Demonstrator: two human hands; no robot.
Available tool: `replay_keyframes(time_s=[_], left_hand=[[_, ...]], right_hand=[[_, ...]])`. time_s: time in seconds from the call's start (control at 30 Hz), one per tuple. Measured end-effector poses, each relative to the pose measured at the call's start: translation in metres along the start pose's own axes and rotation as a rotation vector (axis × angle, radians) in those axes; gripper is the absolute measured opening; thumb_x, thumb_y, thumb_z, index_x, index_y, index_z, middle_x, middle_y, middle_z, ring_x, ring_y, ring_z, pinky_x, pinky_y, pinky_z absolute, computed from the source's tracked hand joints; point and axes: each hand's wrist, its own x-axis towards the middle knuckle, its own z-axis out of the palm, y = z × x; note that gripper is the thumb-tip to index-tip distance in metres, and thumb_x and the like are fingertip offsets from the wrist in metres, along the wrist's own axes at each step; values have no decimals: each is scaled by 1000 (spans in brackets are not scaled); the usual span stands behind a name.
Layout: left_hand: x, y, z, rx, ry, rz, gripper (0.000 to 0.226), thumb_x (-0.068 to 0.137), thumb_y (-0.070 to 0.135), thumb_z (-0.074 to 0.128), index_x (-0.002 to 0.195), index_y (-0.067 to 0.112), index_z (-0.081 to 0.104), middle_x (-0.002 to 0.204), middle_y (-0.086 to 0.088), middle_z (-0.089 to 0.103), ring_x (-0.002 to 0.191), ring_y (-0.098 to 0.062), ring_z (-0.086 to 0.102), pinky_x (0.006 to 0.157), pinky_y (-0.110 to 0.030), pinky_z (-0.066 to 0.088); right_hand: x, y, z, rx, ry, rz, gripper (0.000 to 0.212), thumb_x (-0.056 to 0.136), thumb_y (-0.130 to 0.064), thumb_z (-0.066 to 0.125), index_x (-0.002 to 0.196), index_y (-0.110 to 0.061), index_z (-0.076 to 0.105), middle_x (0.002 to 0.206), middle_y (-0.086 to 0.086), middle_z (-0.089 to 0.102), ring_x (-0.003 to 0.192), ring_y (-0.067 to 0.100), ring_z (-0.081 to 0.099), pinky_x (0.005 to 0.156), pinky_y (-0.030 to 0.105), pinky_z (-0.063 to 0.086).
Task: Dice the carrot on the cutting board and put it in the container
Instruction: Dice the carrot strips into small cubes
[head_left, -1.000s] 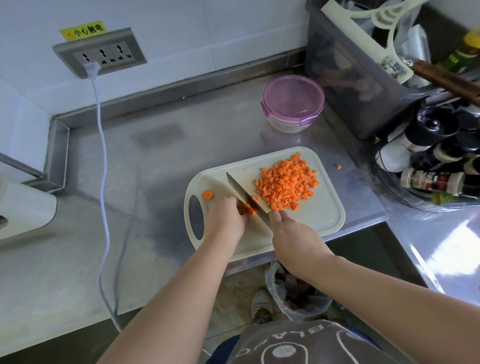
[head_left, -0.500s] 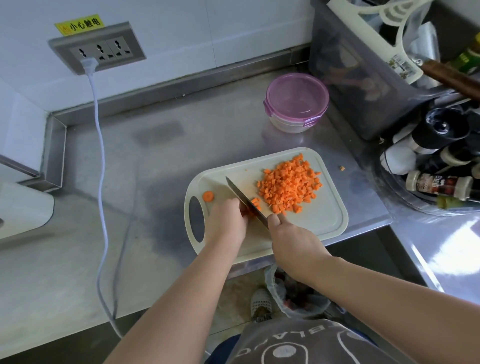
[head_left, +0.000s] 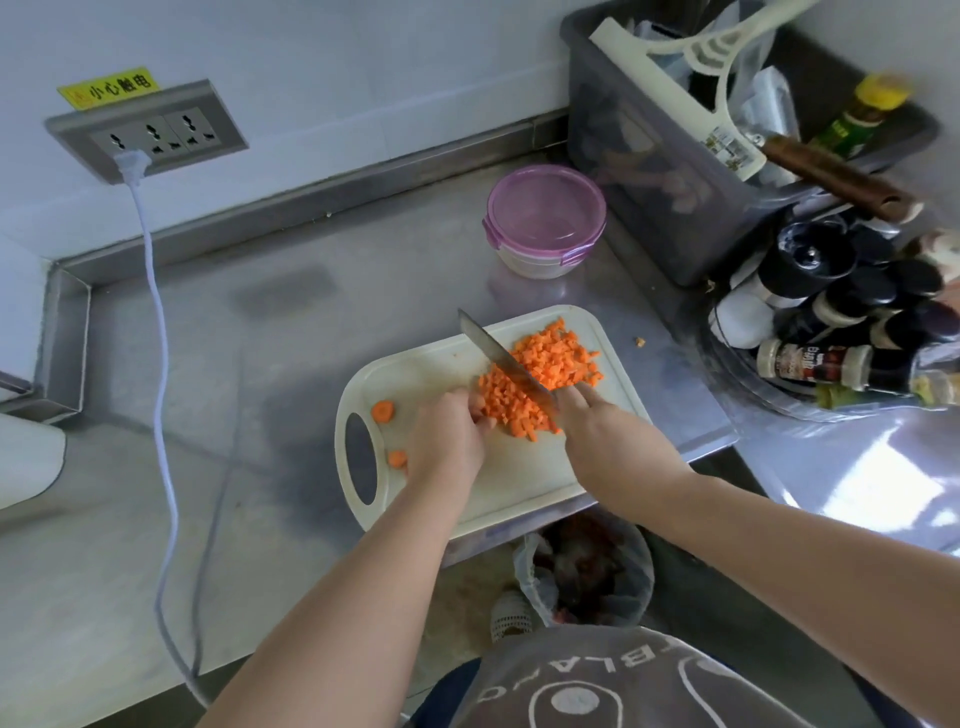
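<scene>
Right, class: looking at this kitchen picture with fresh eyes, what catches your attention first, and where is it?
The bright orange heap of diced carrot on the white cutting board, with the knife across it, gripped by the right hand. Next, the purple-lidded container behind the board, lid on.

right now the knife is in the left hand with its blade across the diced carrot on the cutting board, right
No. The head view shows the right hand gripping the knife, not the left hand. The blade does lie across the diced carrot on the cutting board.
</scene>
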Motion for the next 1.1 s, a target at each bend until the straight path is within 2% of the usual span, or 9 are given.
replay_keyframes(time_s=[0.07,0.13,0.2,0.3,0.37,0.5,0.67,0.87,1.1], left_hand=[[3,5,-2,-133,-24,-20,24,87,13,67,110,9,66,104,-5,70,97,-19,64,78,-21,40],[4,4,-10,-273,-79,-50,18,88,10,64,106,7,67,90,-4,71,78,-14,63,70,-19,43],[8,-3,-26,-390,-49,-75,10,89,13,61,94,17,70,74,4,69,66,-13,61,69,-23,48],[17,-6,-61,-501,178,-77,19,91,17,56,80,29,66,83,3,72,73,-13,63,71,-35,50],[19,3,-77,-407,226,46,26,91,9,49,85,28,66,85,10,66,70,-7,57,67,-33,50],[11,35,-70,43,-148,347,41,86,-2,41,85,26,71,90,14,63,64,1,53,60,-9,40],[17,40,-37,208,-274,403,42,85,4,43,95,33,72,114,7,67,108,-18,58,98,-36,43],[22,33,-37,176,-112,422,43,89,1,40,111,23,70,120,0,62,111,-21,58,99,-36,44],[27,-30,-83,-9,115,169,36,92,-2,43,115,13,66,111,1,66,91,-15,62,80,-19,45]], right_hand=[[1,15,1,-123,98,-49,32,82,4,56,110,-10,53,93,2,43,49,20,38,36,28,29],[0,26,-2,-187,188,-84,43,62,7,73,100,-11,62,84,1,52,40,18,27,33,22,15],[-2,34,-5,-242,210,-134,50,57,6,75,100,-15,64,87,1,56,39,18,33,37,25,29],[-4,43,-10,-299,233,-217,55,63,1,74,113,-20,62,98,3,57,49,21,50,55,30,46],[-7,43,-17,-317,273,-259,60,51,0,81,106,-20,68,88,4,60,43,17,46,56,26,45],[-7,38,-23,-367,260,-324,60,42,-2,85,96,-23,69,79,1,56,46,14,24,57,24,42],[-8,35,-27,-459,187,-295,58,42,-8,85,94,-25,69,80,-2,55,49,13,21,59,23,39],[-11,34,-28,-449,96,-272,51,75,-6,68,121,-26,57,102,-1,53,55,15,34,71,25,36],[1,25,-22,-187,74,-88,51,94,-7,44,138,-31,41,125,-3,44,82,21,53,78,21,31]])
